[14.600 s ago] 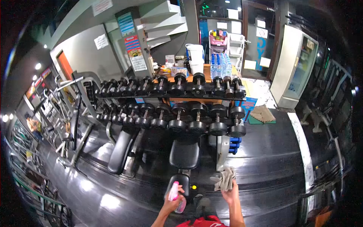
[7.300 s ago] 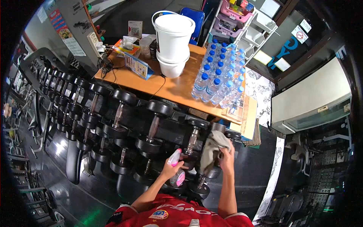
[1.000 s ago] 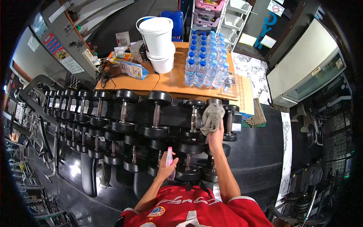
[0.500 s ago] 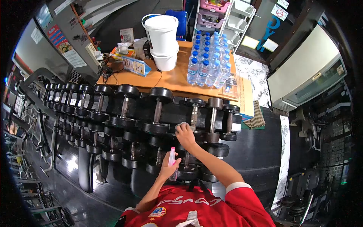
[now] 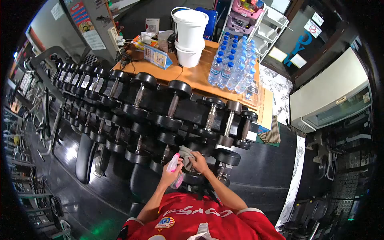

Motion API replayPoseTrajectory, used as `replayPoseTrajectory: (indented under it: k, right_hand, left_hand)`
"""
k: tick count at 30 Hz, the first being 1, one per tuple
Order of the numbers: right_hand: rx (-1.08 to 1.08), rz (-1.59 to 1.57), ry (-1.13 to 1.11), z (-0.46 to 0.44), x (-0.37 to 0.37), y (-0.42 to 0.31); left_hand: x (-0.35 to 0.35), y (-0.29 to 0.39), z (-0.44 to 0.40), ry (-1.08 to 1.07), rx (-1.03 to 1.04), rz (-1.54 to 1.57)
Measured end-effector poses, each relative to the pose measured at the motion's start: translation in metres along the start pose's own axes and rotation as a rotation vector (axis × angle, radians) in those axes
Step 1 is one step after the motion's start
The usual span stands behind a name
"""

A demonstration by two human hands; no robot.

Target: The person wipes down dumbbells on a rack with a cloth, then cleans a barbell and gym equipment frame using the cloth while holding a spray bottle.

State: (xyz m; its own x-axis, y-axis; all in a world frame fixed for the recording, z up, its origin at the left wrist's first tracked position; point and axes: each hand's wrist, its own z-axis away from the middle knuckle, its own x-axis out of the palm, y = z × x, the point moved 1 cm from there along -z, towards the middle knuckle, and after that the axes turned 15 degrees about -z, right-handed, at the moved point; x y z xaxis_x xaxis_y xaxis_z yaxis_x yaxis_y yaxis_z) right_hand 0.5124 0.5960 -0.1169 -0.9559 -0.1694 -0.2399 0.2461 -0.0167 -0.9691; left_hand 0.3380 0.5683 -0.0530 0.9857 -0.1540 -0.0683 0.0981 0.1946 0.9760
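Two things fill the hands just below the frame's centre: a spray bottle (image 5: 173, 163) wrapped in the left hand (image 5: 169, 175), and a grey cloth (image 5: 186, 157) pinched in the right hand (image 5: 199, 163) just beside it. The bottle looks light and smooth, best gripped round its neck; the cloth seems soft and limp, easily bunched anywhere. The black dumbbells (image 5: 173, 105) across the middle look heavy and rigid, best held by the bar.

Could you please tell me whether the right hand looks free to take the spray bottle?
Probably not: the right hand holds a cloth, and the spray bottle, though close by, is in the left hand.
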Motion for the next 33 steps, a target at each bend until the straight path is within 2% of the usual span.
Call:
replayPoseTrajectory:
  k: [1, 3, 4, 7, 9, 10, 11, 13, 15, 17, 18, 23, 25, 29, 33]
  right_hand:
    - [0.104, -0.152, 0.142, 0.018, -0.006, 0.015]
    - [0.049, -0.274, 0.264, 0.052, -0.022, 0.04]
    - [0.246, -0.341, 0.296, 0.073, -0.035, 0.028]
    - [0.154, -0.29, 0.401, 0.118, -0.067, 0.028]
    - [0.274, -0.381, 0.441, 0.146, -0.088, 0.024]
    - [0.299, -0.43, 0.475, 0.156, -0.095, 0.023]
    - [0.299, -0.431, 0.471, 0.164, -0.101, 0.023]
    - [0.284, -0.532, 0.496, 0.179, -0.11, 0.016]
    - [0.319, -0.524, 0.478, 0.191, -0.117, 0.021]
    - [0.304, -0.532, 0.448, 0.197, -0.12, 0.032]
    - [0.338, -0.568, 0.431, 0.199, -0.121, 0.03]
    - [0.354, -0.485, 0.36, 0.196, -0.118, 0.039]
    - [0.357, -0.491, 0.345, 0.191, -0.114, 0.048]
    - [0.408, -0.588, 0.372, 0.179, -0.104, 0.069]
    - [0.402, -0.489, 0.431, 0.171, -0.096, 0.077]
  left_hand:
    - [0.004, 0.006, 0.006, 0.007, -0.003, -0.012]
    - [0.012, 0.008, 0.018, 0.001, -0.02, 0.032]
    - [0.017, 0.009, 0.025, 0.01, -0.021, 0.024]
    - [0.035, 0.001, 0.045, 0.126, -0.027, 0.056]
    - [0.044, -0.008, 0.054, 0.141, 0.012, -0.15]
    - [0.049, -0.007, 0.062, 0.123, -0.006, -0.147]
    - [0.053, -0.008, 0.064, 0.127, -0.006, -0.147]
    - [0.059, -0.01, 0.072, 0.113, 0.253, -0.501]
    - [0.069, -0.015, 0.08, 0.101, 0.23, -0.491]
    - [0.082, -0.019, 0.08, -0.024, 0.012, -0.248]
    - [0.088, -0.026, 0.076, -0.047, 0.023, -0.121]
    - [0.102, -0.031, 0.047, -0.025, 0.039, -0.12]
    - [0.104, -0.05, 0.029, -0.037, -0.029, -0.042]
    - [0.103, -0.075, -0.004, 0.023, -0.153, -0.097]
    - [0.103, -0.093, -0.029, 0.081, -0.105, -0.419]
